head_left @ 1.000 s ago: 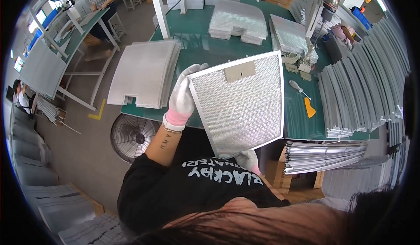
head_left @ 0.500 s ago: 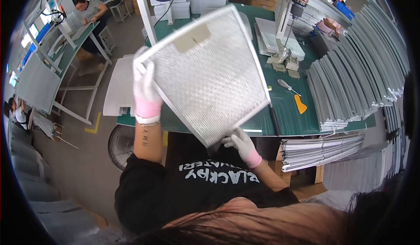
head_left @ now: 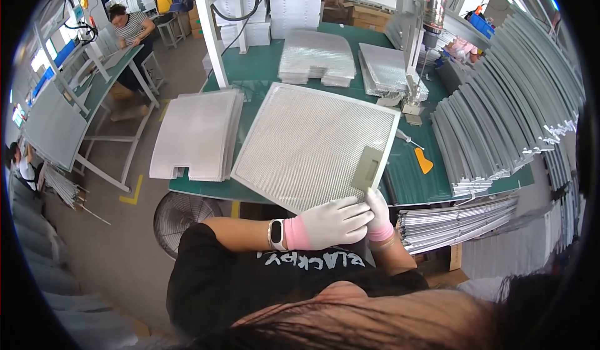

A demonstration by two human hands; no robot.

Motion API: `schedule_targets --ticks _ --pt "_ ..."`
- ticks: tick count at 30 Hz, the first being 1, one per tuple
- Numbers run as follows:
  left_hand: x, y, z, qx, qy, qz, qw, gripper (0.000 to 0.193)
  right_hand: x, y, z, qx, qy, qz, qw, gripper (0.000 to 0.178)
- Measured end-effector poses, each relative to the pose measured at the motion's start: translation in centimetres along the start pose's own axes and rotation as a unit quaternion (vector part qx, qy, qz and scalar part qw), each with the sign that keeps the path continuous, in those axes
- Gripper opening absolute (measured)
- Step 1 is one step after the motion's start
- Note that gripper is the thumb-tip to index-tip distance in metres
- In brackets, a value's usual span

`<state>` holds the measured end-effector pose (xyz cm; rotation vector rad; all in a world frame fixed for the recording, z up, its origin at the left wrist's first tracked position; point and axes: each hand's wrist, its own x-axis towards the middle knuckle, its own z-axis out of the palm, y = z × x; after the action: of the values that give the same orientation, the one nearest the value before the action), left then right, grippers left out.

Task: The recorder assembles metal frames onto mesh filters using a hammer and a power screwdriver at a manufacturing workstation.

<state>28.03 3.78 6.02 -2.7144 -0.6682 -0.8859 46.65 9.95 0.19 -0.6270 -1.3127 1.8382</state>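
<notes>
A square metal mesh filter panel [head_left: 312, 144] with a thin pale frame lies tilted over the table's front edge. Set into its right side near the frame is a grey rectangular plate [head_left: 366, 169]. My right hand [head_left: 379, 217], in a white glove with a pink cuff, grips the panel's near right corner. Beside it my left hand [head_left: 331, 223], gloved alike, lies across the near edge with its fingers stretched out and their tips reaching my right hand. The left thumb is hidden.
On the green table [head_left: 250, 90] are stacked white sheets [head_left: 195, 134], mesh stacks [head_left: 317, 55], a screwdriver [head_left: 409, 139], an orange scraper [head_left: 424, 160] and a press [head_left: 412, 90]. Long metal strips [head_left: 481, 125] pile at the right. A floor fan [head_left: 181, 219] stands below left; a co-worker [head_left: 131, 31] sits beyond.
The panel has come down from its raised, slanted position and turned, bringing its grey plate from upper left to lower right. My left hand has moved from its upper left corner to beside my right.
</notes>
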Motion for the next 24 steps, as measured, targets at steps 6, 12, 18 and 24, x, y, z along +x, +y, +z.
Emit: schedule_targets --ticks 6,12,18,24 --pt "-0.4 -0.6 1.2 -0.042 0.029 0.078 0.996 0.016 -2.3 -1.5 0.5 -0.087 0.127 -0.073 0.985 0.025" --pt "-2.3 -2.6 -4.8 -0.057 -0.089 -0.088 0.990 0.022 -11.4 -7.2 -6.9 -0.199 0.220 -0.177 0.939 0.033" --pt "-13.2 -3.6 -4.2 0.095 0.160 -0.329 0.926 0.034 -17.9 -9.8 -9.5 -0.167 0.326 -0.279 0.888 0.042" --pt "-23.7 -7.4 -3.0 0.279 0.081 -0.585 0.757 0.062 -20.2 -11.5 -10.7 -0.120 0.369 -0.356 0.850 0.046"
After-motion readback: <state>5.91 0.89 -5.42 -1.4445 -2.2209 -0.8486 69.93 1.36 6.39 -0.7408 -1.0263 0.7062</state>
